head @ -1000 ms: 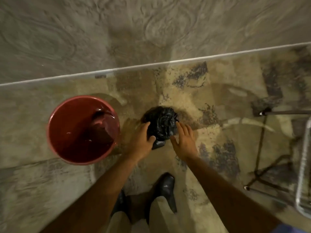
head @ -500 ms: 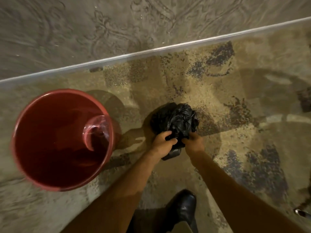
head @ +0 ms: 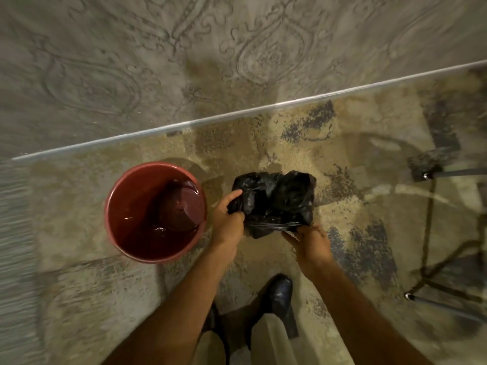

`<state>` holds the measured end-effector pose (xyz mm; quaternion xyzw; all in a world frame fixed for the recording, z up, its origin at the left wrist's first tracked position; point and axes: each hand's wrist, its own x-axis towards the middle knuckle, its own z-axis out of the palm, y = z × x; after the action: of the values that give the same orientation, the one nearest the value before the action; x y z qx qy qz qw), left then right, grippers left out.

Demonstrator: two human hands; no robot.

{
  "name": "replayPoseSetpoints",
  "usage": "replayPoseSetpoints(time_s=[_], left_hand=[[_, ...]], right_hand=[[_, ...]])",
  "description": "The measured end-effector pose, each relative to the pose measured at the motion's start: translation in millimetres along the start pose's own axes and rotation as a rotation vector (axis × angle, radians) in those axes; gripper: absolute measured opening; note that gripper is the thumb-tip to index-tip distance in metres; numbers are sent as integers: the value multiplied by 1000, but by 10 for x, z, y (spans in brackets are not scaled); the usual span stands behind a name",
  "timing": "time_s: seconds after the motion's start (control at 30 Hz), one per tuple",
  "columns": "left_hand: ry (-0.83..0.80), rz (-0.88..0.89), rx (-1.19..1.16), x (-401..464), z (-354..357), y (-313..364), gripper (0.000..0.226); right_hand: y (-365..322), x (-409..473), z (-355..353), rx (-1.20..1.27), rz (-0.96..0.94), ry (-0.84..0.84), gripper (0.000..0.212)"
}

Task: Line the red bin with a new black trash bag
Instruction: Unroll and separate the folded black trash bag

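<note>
A round red bin (head: 147, 248) stands upright on the patterned carpet at left of centre, with no bag inside it. To its right is a crumpled black trash bag (head: 276, 198), partly spread. My left hand (head: 228, 222) grips the bag's left edge, close to the bin's rim. My right hand (head: 308, 241) pinches the bag's lower right edge. Both forearms reach in from the bottom of the view.
A wall with embossed pattern (head: 237, 48) rises behind, meeting the carpet at a pale baseboard strip (head: 263, 109). Metal furniture legs (head: 427, 176) stand at the right. My dark shoes (head: 282, 293) are below the hands.
The bag has gone from a tight bundle on the floor, with hands beside it, to being gripped in both hands and pulled wider. The view has shifted, so the bin appears smaller.
</note>
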<state>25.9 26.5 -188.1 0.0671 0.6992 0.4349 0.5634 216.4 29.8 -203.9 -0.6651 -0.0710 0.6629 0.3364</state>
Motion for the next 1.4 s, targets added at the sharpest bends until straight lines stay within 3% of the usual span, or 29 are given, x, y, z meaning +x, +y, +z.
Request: replayPoseSetpoints(time_s=[0.1,0.17,0.27,0.33,0.4,0.47,0.57,0.6,0.67,0.73,0.8,0.9,1.07,1.13,1.2,1.27,1.3,1.37,1.4], left_hand=[[-4,30,-8,-159,-160,262,67],[-13,51,6,-212,-240,388,62],[-36,197,303,-318,-376,471,64],[-185,428,592,-476,-452,435,82],[-466,513,537,-622,-455,364,86],[-548,329,285,-773,-380,373,77],[-401,-169,-111,-741,-297,515,78],[-378,-209,-86,-688,-280,559,59],[-370,-87,128,-623,-314,662,23],[-294,43,276,-611,-364,754,11],[-158,110,279,-570,-400,820,9],[9,178,240,-539,-436,974,6],[34,335,379,-541,-432,1165,6],[31,382,421,-553,-423,1215,11],[-2,433,492,-579,-401,1231,13],[-91,493,543,-656,-356,1236,10],[-159,532,531,-716,-321,1237,6],[-304,622,489,-844,-253,1229,3],[-350,668,487,-902,-240,1231,4]], right_hand=[[-212,-302,25,74,16,-103,36],[-351,-455,95,-88,-20,-145,25],[-407,-551,191,-139,-102,-243,28],[-362,-694,288,-13,-132,-258,24],[-370,-817,378,-84,-234,-225,18],[-379,-916,411,-140,-260,-315,23],[-433,-1028,409,-132,-151,-444,28],[-462,-1036,395,-158,-126,-455,29],[-525,-1043,361,-238,-137,-446,27],[-599,-998,283,-314,-216,-373,26],[-675,-939,173,-328,-272,-272,26],[-759,-885,12,-169,-257,-80,33],[-891,-996,41,-145,-325,208,8],[-961,-1068,51,-276,-502,415,10],[-988,-1218,136,-661,-958,517,19],[-836,-1322,376,-1009,-1399,152,23],[-718,-1336,531,-1106,-1426,-62,25],[-488,-1321,785,-1160,-1199,-302,31],[-412,-1287,855,-1116,-1002,-323,32]])
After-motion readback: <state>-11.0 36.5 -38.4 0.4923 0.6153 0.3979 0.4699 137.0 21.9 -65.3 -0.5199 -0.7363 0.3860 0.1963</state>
